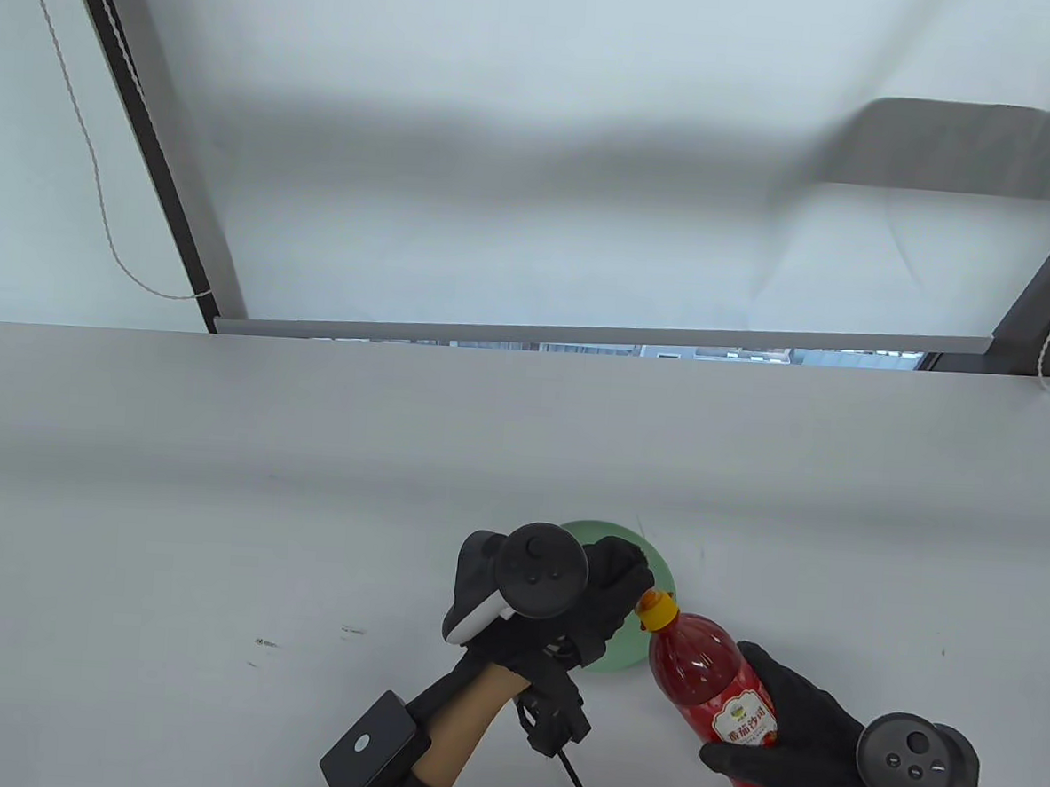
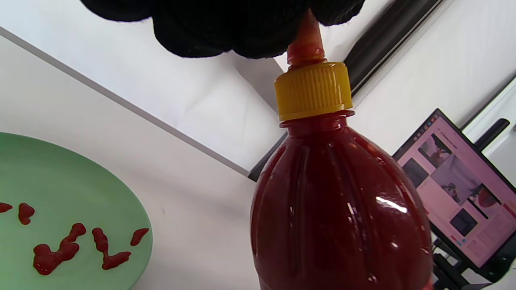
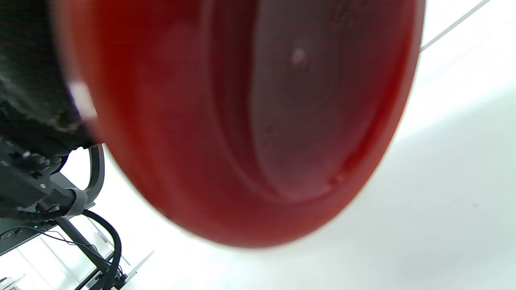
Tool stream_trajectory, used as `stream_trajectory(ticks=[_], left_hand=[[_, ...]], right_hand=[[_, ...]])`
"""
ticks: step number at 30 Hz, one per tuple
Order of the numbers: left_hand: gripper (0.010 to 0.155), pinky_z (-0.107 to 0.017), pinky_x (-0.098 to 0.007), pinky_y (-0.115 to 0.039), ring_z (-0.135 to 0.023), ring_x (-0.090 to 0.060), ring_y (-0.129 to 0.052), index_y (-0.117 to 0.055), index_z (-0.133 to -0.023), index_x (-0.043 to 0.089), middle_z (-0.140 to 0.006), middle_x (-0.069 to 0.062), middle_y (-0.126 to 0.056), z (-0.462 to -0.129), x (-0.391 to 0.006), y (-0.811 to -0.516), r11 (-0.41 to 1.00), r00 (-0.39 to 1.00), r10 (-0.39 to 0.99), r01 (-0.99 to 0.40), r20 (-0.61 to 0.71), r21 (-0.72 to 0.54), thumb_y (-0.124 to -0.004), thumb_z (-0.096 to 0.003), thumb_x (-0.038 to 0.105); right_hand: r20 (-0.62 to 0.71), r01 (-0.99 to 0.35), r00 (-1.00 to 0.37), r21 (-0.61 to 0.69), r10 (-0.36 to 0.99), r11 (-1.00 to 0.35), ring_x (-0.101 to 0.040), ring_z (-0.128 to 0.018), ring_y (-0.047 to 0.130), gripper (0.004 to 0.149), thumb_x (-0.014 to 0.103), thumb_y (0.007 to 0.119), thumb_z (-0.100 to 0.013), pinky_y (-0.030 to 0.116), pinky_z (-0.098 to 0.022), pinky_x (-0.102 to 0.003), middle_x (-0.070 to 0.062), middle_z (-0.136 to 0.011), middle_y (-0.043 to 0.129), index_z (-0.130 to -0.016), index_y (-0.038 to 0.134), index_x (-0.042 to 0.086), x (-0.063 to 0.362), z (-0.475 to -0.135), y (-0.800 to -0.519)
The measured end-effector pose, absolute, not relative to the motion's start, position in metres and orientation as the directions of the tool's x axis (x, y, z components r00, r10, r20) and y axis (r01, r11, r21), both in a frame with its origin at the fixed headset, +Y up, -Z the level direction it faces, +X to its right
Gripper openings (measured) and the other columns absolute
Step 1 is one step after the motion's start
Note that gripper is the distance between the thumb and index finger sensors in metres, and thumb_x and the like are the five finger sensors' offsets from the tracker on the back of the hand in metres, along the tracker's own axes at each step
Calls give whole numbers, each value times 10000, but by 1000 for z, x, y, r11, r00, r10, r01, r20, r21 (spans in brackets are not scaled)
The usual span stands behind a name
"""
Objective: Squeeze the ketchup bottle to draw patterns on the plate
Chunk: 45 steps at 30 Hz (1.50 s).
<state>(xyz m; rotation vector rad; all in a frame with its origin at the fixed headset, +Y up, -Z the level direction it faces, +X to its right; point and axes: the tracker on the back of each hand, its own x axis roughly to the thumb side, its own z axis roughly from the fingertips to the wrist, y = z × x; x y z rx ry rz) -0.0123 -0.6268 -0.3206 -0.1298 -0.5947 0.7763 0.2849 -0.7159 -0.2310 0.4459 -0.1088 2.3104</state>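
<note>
Table view: right hand (image 1: 811, 735) wraps the lower body of the ketchup bottle (image 1: 711, 703), fingers curled round the label, bottle tilted w/ its yellow cap (image 1: 657, 610) pointing up-left toward the green plate (image 1: 662, 572). Left hand (image 1: 565, 605) sits over the plate, covering most of it; only the far rim and a sliver on the right show. Its fingertips reach the cap area, but from up here can't tell exactly what they touch.

Left wrist view fills that in: the gloved fingers (image 2: 225, 24) are closed together on the red nozzle (image 2: 306, 40) sticking out above the ribbed yellow cap (image 2: 312, 90), pinching its tip. Bottle (image 2: 338, 217) looms big, full of dark red sauce, shiny highlights on the ribs. And here's what the table view hides: the plate (image 2: 92, 177) at lower left carries ketchup squiggles (image 2: 76, 247), several short blobs and wavy strokes near its edge. Bottle is beside the plate here, not over the marks. A laptop screen (image 2: 459, 189) glows pinkish behind the bottle on the right, seen in this view only.

Right wrist view: almost all blurred red, the bottle's base (image 3: 250, 117) close-up w/ its round dimple. Black glove (image 3: 28, 88) at the left edge against the bottle; finger detail unreadable. White table (image 3: 443, 201) beneath, some cables (image 3: 100, 241) at lower left.
</note>
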Motion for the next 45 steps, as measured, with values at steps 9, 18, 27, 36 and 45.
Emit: stream_trajectory(ticks=[9, 18, 27, 36, 45], left_hand=[[599, -476, -576, -748, -600, -333, -902, -740, -948, 87, -607, -22, -935, -321, -19, -630, 728, 631, 682, -632, 369, -266, -699, -583, 560], [498, -447, -567, -775, -553, -309, -926, -768, -908, 49, -555, -6, -947, -318, -12, -628, 762, 656, 645, -590, 391, -267, -709, -609, 443], [519, -470, -571, -756, -596, -325, -901, -687, -989, 29, -635, -24, -923, -316, -10, -628, 741, 633, 666, -620, 394, -258, -698, -619, 393], [513, -406, -551, -780, -488, -294, -936, -813, -844, 100, -479, 19, -945, -310, -3, -631, 820, 749, 570, -547, 339, -169, -652, -608, 526], [491, -454, -563, -771, -555, -299, -901, -708, -931, 3, -565, -36, -896, -312, -2, -625, 679, 506, 722, -650, 471, -342, -654, -608, 369]], right_hand=[[350, -705, -650, 53, 674, -707, -375, -853, 896, 1012, 727, 971, -462, 800, -657, -562, -202, -1061, 821, -1174, 579, 123, 284, -231, -716], [348, -698, -656, 57, 670, -714, -375, -847, 900, 1012, 725, 972, -464, 800, -655, -562, -206, -1060, 821, -1174, 578, 122, 283, -231, -718], [342, -707, -652, 50, 677, -705, -375, -853, 896, 1013, 727, 970, -466, 800, -658, -560, -205, -1062, 819, -1177, 572, 124, 284, -232, -718], [344, -701, -655, 54, 673, -711, -374, -851, 896, 1010, 725, 973, -464, 799, -656, -563, -208, -1060, 820, -1174, 579, 124, 283, -232, -719], [327, -784, -527, 169, 785, -597, -375, -854, 892, 1005, 716, 984, -458, 794, -660, -562, -198, -1060, 828, -1175, 586, 136, 288, -234, -721]])
